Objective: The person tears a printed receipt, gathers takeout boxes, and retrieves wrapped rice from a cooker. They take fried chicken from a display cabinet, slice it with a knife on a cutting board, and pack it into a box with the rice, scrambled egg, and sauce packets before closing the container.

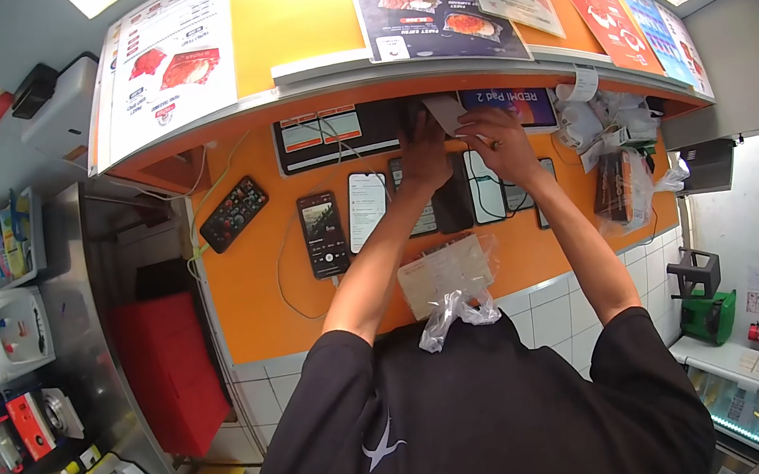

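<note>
My left hand (428,159) reaches in under the orange shelf, beside a dark object in shadow. Its fingers are mostly lost in the dark, so its grip is unclear. My right hand (500,143) is closed with its fingertips at the edge of a pale slip of paper (446,113), close to the left fingers. Behind the right hand stands a Redmi Pad 2 box (528,99). Below my hands several phones lie in a row, among them a white-screened phone (367,211) and a phone showing a music player (323,232).
A tablet-like screen (321,133) with cables stands at the back left. A dark button-covered device (233,214) lies on the orange counter (254,300). A plastic-wrapped packet (447,276) is near my chest. Bagged items (622,184) sit at right, and the menu-covered shelf (304,98) overhangs my hands.
</note>
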A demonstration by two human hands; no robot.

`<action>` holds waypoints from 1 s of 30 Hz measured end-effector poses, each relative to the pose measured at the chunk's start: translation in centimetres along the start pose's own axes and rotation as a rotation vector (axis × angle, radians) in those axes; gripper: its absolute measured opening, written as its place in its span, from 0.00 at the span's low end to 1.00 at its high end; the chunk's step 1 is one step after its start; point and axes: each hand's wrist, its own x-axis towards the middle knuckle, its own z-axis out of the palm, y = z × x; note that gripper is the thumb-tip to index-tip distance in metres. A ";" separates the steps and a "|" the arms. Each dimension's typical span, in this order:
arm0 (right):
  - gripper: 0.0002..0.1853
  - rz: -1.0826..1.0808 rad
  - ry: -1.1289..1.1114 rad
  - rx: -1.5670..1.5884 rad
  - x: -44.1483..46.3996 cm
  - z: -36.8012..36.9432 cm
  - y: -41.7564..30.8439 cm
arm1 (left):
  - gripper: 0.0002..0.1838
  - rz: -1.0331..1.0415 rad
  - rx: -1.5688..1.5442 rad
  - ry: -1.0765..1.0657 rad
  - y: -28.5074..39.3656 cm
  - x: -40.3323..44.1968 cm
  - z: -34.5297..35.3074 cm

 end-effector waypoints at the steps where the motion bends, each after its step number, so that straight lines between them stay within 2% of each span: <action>1: 0.07 0.005 0.010 0.012 -0.3 0.0 -0.2 | 0.43 -0.005 0.013 -0.010 0.1 0.0 0.0; 11: 0.05 0.067 0.154 -0.062 -2.0 -1.4 -2.0 | 0.44 -0.039 0.035 -0.094 0.4 0.3 -0.5; 30: 0.05 0.025 0.065 0.021 -1.7 -1.8 -2.6 | 0.43 -0.026 -0.016 -0.038 0.0 0.0 -0.2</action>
